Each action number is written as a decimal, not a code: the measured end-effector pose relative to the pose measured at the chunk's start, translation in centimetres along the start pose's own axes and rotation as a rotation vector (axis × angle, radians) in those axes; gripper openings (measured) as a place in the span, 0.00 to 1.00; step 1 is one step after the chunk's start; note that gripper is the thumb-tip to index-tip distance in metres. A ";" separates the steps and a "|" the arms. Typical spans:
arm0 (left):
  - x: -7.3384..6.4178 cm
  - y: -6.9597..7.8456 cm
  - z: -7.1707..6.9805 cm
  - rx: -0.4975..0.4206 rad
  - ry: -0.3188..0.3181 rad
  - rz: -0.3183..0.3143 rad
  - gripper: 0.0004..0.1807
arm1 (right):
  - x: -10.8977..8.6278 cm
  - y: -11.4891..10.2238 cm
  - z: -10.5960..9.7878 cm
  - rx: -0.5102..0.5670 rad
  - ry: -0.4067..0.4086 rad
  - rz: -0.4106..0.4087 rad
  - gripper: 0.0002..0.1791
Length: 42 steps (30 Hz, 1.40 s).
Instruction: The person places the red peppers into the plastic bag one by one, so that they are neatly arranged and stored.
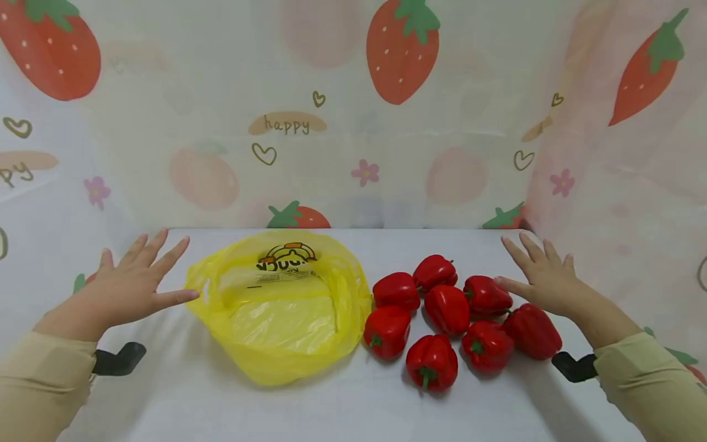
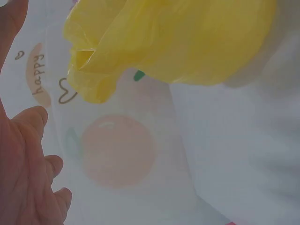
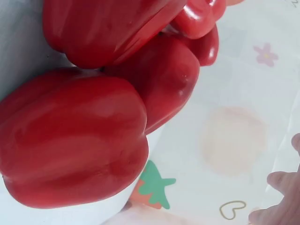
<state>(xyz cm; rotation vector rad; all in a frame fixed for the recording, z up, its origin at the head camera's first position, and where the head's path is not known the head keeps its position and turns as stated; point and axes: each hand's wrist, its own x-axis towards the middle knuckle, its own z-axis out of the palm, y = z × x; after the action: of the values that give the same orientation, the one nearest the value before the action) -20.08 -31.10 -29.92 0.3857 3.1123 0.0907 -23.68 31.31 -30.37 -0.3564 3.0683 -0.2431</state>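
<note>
A yellow plastic bag (image 1: 282,325) lies on the white table with its mouth spread wide, some dark print on its inner back wall. My left hand (image 1: 132,285) hovers at the bag's left side, fingers spread, thumb tip right by the bag's edge. To the bag's right sits a cluster of several red bell peppers (image 1: 446,310) with green stems. My right hand (image 1: 552,282) is held over the right end of that cluster, fingers spread and holding nothing. In the right wrist view, a bell pepper (image 3: 75,140) looms large, with the fingers at the lower right edge.
Behind the white table (image 1: 265,411) hangs a cloth backdrop (image 1: 342,80) printed with strawberries, hearts and flowers; it also covers both sides. The nearest bell peppers (image 1: 386,331) sit right against the bag's right edge. Black straps (image 1: 118,359) show at both wrists.
</note>
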 end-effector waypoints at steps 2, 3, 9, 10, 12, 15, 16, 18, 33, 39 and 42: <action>0.1 0.1 -0.1 0.003 0.001 -0.001 0.54 | 0.0 0.0 -0.1 -0.004 0.000 0.000 0.52; 0.1 0.1 -0.1 0.002 0.001 -0.002 0.55 | 0.1 -0.1 -0.1 -0.004 0.001 -0.003 0.52; -0.1 0.0 0.0 -0.003 -0.003 -0.023 0.55 | 0.3 -0.3 -0.3 0.003 -0.005 -0.010 0.53; -0.1 0.0 0.0 -0.006 -0.003 -0.026 0.54 | 0.3 -0.4 -0.3 0.006 -0.007 -0.010 0.54; -0.2 -0.2 0.1 -0.014 -0.001 -0.027 0.54 | 0.4 -0.4 -0.2 0.006 -0.005 -0.015 0.54; -0.4 -0.5 0.1 -0.024 0.003 -0.027 0.54 | 0.5 -0.6 -0.1 0.004 -0.003 -0.025 0.54; -0.4 -0.6 0.1 -0.026 0.005 -0.026 0.53 | 0.5 -0.6 -0.1 0.003 -0.003 -0.026 0.53; -0.4 -0.7 0.1 -0.029 0.007 -0.027 0.53 | 0.6 -0.6 0.0 0.001 -0.001 -0.029 0.52; 0.1 -0.2 -0.2 -0.011 0.018 -0.019 0.53 | 0.6 0.2 0.3 0.024 0.004 -0.028 0.52; 0.3 0.3 -0.5 -0.011 0.003 -0.011 0.53 | 0.6 0.0 0.1 0.023 -0.002 -0.028 0.52; 0.3 0.2 -0.5 -0.011 -0.005 -0.013 0.53 | 0.8 -0.2 0.2 0.020 0.000 -0.034 0.52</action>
<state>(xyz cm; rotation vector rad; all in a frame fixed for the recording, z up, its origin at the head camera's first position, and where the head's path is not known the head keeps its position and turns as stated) -20.31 -30.85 -29.45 0.3650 3.1074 0.1062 -24.38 30.95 -30.54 -0.4071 3.0591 -0.2755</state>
